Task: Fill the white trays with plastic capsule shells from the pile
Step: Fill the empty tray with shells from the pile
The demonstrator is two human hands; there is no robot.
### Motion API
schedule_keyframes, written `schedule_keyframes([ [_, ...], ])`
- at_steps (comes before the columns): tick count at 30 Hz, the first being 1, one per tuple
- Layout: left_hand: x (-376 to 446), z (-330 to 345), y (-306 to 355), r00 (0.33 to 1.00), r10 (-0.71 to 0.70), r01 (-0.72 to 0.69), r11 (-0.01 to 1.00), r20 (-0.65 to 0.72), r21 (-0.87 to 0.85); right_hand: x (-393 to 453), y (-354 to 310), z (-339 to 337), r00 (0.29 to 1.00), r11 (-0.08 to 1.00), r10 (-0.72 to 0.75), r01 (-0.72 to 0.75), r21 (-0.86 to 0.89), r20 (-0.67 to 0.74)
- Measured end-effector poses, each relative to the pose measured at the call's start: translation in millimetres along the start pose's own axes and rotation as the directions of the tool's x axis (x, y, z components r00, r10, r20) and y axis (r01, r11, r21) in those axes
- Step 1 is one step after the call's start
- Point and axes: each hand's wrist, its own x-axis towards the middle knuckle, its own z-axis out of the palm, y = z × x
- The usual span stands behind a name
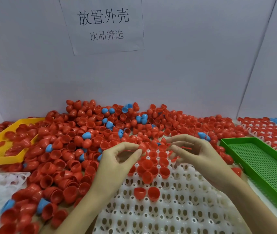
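Filling step: left hand (117,159) pinches a red shell (142,146) over the tray (168,213); right hand's (193,152) grip hangs loose, released. Next, seat it in a free cup.

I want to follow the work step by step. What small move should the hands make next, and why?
Probably the left hand should lower the red shell it pinches into an empty cell at the far end of the white tray. Only some cells there hold shells, most of the tray is empty, and the shell is already just above that filled patch. The right hand appears to hold nothing.
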Motion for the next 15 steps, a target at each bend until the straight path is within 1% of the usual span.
schedule_keyframes([
  [3,-6,6,0,0.994,0.003,0.003,0.998,0.105,-0.055,-4,-3,15,0.985,0.994,-0.077,0.089,-0.068,0.152],
  [5,-9,9,1,0.99,-0.013,0.029,0.993,0.139,-0.113,-5,-5,22,0.976,0.982,-0.11,0.136,-0.131,0.186],
  [8,-10,12,1,0.978,-0.049,0.09,0.975,0.201,-0.204,-5,-6,25,0.975,0.964,-0.152,0.182,-0.194,0.159],
  [10,-10,13,-1,0.972,-0.066,0.125,0.958,0.224,-0.259,-4,-6,25,0.982,0.967,-0.147,0.167,-0.194,0.116],
  [11,-10,13,-2,0.975,-0.063,0.12,0.957,0.215,-0.264,-4,-5,24,0.985,0.97,-0.138,0.155,-0.187,0.1],
  [13,-11,13,-2,0.987,-0.009,0.039,0.982,0.157,-0.185,-5,-6,21,0.989,0.974,-0.122,0.135,-0.18,0.081],
  [15,-12,11,-1,0.986,0.099,-0.099,0.995,0.132,-0.008,-6,-7,18,0.991,0.979,-0.096,0.112,-0.168,0.096],
])
